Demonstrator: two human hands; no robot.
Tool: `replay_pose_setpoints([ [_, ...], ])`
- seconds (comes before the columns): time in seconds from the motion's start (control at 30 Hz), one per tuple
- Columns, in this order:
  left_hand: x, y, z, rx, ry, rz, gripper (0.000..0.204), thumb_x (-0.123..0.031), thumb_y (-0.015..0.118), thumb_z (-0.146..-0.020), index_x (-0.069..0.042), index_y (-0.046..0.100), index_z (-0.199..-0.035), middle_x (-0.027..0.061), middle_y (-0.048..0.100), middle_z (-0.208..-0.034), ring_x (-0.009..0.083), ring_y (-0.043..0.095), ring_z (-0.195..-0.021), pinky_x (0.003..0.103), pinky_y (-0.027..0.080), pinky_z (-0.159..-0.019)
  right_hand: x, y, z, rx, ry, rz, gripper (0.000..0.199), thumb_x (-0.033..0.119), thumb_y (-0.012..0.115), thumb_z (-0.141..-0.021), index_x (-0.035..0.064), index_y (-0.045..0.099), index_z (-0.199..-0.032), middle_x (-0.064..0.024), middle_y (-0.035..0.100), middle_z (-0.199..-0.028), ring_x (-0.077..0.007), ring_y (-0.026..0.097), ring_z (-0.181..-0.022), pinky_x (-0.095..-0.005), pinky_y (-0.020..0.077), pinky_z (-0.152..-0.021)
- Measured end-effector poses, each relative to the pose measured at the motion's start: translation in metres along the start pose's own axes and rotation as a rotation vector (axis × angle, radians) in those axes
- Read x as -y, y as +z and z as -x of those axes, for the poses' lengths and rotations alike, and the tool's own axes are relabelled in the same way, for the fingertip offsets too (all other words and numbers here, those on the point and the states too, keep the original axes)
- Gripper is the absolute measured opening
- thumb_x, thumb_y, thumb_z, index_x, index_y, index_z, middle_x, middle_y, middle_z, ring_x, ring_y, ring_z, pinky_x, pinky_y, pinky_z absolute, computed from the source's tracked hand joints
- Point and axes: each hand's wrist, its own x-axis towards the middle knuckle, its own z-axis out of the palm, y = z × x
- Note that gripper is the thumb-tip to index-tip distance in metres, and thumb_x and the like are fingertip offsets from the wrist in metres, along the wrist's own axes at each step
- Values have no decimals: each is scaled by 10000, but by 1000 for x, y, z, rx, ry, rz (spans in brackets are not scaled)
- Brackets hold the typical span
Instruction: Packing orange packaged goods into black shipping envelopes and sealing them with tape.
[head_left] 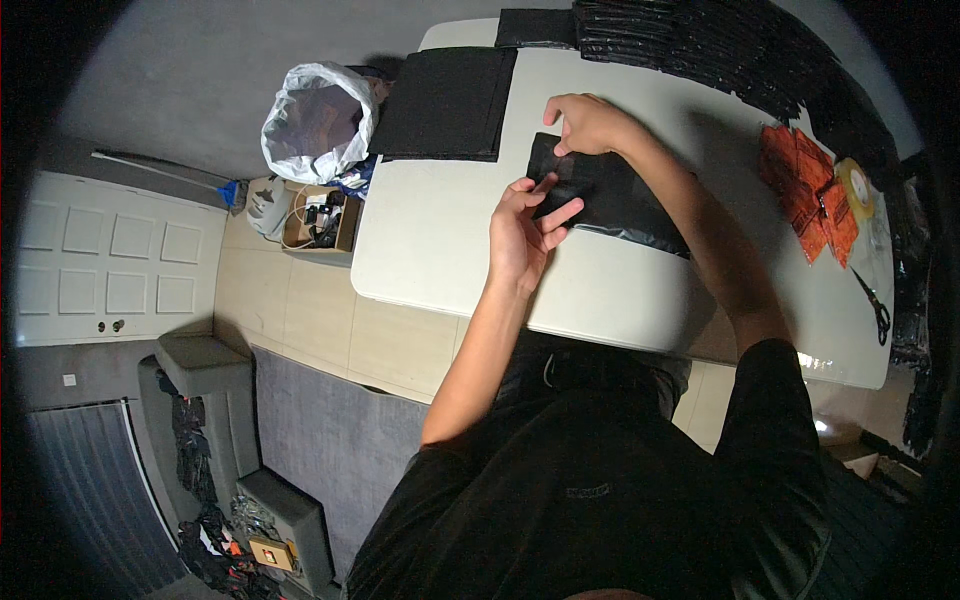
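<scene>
A flat black plastic package (625, 205) lies on the white table in front of me, its surface glossy and slightly creased. At its left edge is my left hand (522, 225), palm partly turned up and fingers apart, some of them over the plastic. My right hand (592, 125) reaches across to the package's far left corner. Its index finger and thumb curve with a gap between them, and the thumb points down toward the plastic. My right forearm covers part of the package's right side. I make out nothing held in either hand.
Flat black sheets (445, 105) lie at the table's left edge, beside a white-lined bin (315, 125). Stacked black packages (670, 40) line the far edge. Orange packets (800, 185), a tape roll (855, 190) and black scissors (875, 308) lie on the right.
</scene>
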Motion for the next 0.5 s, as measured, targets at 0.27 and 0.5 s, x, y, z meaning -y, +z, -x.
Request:
replay_pose_setpoints([
  [0.27, 0, 2, 5, -20, 5, -29, 177, -98, 528, -923, -118, 488, -1094, 209, 564, -1326, 358, 742, -988, 275, 634, -554, 7, -1, 2, 14, 16, 17, 527, 69, 882, -705, 43, 659, -1182, -125, 747, -935, -270, 721, -907, -401, 556, -814],
  [0.5, -1, -3, 7, -2, -10, -21, 176, -96, 541, -919, -113, 501, -1089, 219, 558, -1325, 368, 729, -1031, 282, 630, -575, 9, 8, 4, -25, 18, 75, 506, 72, 870, -725, 49, 659, -1185, -118, 744, -960, -287, 712, -958, -407, 546, -874],
])
